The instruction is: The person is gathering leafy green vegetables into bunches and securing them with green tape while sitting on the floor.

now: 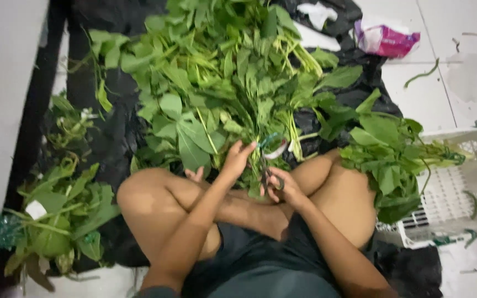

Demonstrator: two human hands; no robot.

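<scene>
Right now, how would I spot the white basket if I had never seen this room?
Start at the big heap of leafy greens on the black plastic sheet. Go past the seated person's knee to the tiled floor. There lies a white plastic basket, the only latticed, hard-sided thing, with a smaller bunch of greens draped over its edge.

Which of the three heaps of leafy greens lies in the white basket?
The heap on the right, draped over the white slatted basket; the other two lie on black plastic sheeting.
</scene>
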